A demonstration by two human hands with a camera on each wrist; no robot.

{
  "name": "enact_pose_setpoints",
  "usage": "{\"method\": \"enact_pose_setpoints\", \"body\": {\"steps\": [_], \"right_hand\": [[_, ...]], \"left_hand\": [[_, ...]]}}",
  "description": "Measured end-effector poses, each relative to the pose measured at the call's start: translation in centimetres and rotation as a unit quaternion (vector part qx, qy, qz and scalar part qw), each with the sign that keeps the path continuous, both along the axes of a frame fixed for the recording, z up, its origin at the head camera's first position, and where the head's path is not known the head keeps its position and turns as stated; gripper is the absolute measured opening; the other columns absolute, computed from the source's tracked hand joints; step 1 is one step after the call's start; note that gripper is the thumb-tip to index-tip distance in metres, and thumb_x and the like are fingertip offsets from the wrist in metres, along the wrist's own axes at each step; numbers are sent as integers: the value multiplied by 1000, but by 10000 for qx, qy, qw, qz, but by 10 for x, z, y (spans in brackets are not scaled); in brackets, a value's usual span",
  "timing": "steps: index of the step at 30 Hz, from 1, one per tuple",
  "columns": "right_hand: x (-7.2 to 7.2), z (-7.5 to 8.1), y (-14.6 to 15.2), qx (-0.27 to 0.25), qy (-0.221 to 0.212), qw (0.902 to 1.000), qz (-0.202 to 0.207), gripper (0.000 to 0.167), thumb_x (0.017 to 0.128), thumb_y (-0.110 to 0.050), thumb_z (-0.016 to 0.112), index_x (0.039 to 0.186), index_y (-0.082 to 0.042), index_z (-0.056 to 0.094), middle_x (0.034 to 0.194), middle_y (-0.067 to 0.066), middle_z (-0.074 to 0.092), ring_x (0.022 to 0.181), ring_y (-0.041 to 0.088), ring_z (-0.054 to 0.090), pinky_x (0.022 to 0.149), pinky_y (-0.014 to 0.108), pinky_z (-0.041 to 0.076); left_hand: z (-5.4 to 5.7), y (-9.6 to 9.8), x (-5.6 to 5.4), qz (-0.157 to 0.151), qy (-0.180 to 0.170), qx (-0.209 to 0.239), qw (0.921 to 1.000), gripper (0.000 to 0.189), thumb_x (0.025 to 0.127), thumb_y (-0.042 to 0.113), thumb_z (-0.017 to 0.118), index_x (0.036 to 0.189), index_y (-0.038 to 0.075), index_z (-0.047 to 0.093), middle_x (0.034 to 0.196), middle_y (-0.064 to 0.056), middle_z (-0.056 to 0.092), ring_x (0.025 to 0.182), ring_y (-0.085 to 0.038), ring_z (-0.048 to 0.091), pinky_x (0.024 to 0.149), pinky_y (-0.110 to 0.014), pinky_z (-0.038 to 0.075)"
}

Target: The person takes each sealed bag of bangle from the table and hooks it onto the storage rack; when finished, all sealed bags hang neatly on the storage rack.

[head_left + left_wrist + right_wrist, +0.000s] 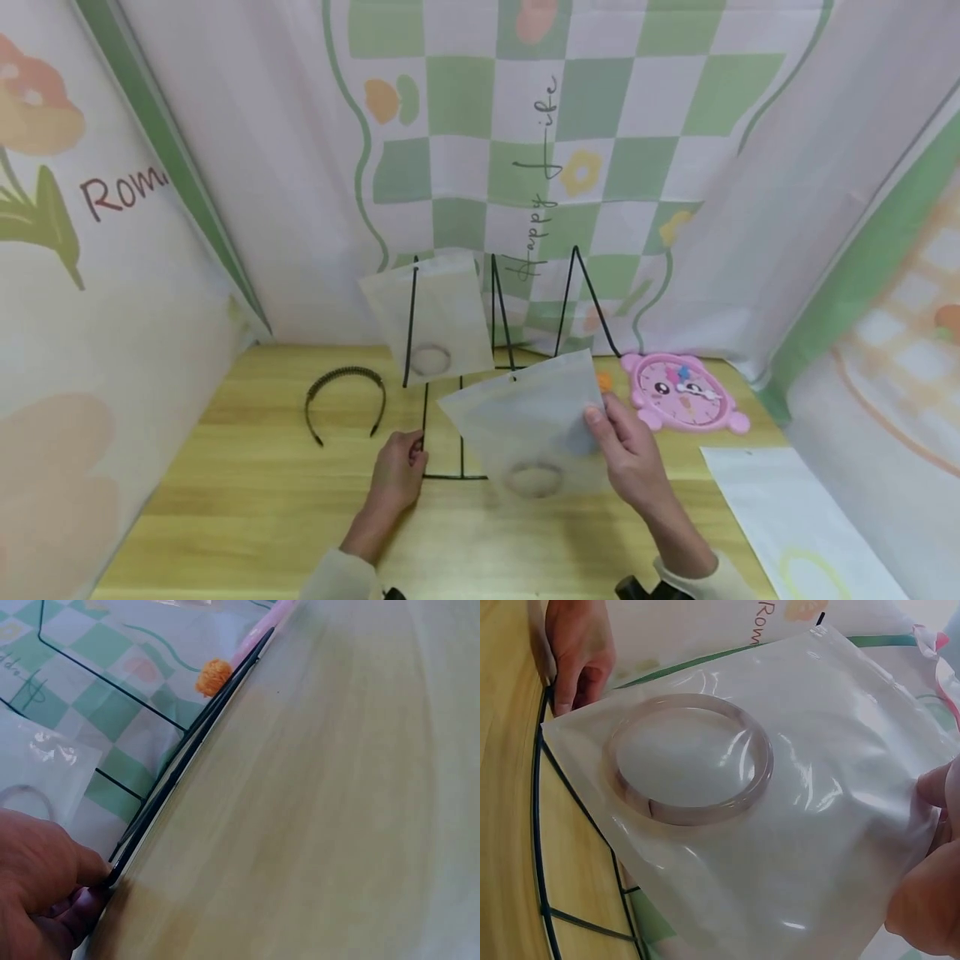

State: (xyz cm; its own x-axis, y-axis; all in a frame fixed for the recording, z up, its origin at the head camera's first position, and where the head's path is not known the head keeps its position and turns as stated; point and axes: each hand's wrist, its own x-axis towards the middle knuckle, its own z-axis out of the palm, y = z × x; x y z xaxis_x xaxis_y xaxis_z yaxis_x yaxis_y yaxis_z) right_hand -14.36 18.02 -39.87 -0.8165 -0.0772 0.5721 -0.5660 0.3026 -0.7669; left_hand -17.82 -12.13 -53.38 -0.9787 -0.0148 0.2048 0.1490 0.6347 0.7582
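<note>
My right hand [633, 454] pinches the side edge of a translucent plastic bag [540, 417], thumb on the front. Inside lies a pale, marbled bangle [763, 761]. The dark tip of a prong shows at the bag's top edge. My left hand [397, 471] grips the front left corner of a black wire display rack [455, 477], fingers curled around the wire. On the rack's left prong hangs a second translucent bag [457, 312], also with a ring-shaped bangle in it. Part of the rack is hidden behind the bags.
A dark headband [345, 372] lies left of the rack. To the right are a pink toy clock [686, 392], a small orange fuzzy thing [214, 678], and a white sheet or bag [780, 500] with a pale yellow ring. Printed cloth [457, 96] hangs behind the wooden table.
</note>
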Motion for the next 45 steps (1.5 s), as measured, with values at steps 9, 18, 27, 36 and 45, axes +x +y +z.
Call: {"method": "enact_pose_setpoints", "body": {"steps": [9,18,27,36,45], "right_hand": [[-5,-4,-1,-252,-38,9997,55,20,98,5,44,106,5,63,96,-6,67,82,9,60,71,22,50],[-15,-10,-1,-223,-371,9990,-58,19,101,-3,45,106,3,62,84,-4,60,72,9,54,64,23,48],[-32,-10,-5,-164,-675,9971,-302,19,102,-13,49,105,-2,64,73,-1,46,65,10,43,58,24,42],[-46,-11,-10,-414,-775,9959,-206,20,103,-15,49,96,0,60,70,-3,42,63,9,40,56,25,39],[-63,-9,-14,-533,-1014,9934,3,23,103,-18,48,102,2,60,72,-1,48,64,10,45,56,25,42]], "left_hand": [[3,0,-1,-38,138,-17,9999,37,86,-1,67,122,-9,61,94,-11,59,82,-17,57,70,-28,54],[-1,1,2,-45,111,33,9999,37,86,-2,66,121,-10,61,94,-10,58,82,-16,58,69,-26,55],[0,0,1,-16,63,32,10000,38,85,-1,67,122,-8,61,95,-10,58,83,-17,58,71,-27,55],[-2,1,2,-10,95,25,10000,37,85,-1,67,121,-8,62,94,-9,58,82,-17,57,70,-28,55],[-2,2,1,30,-2,57,10000,38,85,-1,67,122,-8,61,94,-9,58,82,-17,58,70,-27,55]]}}
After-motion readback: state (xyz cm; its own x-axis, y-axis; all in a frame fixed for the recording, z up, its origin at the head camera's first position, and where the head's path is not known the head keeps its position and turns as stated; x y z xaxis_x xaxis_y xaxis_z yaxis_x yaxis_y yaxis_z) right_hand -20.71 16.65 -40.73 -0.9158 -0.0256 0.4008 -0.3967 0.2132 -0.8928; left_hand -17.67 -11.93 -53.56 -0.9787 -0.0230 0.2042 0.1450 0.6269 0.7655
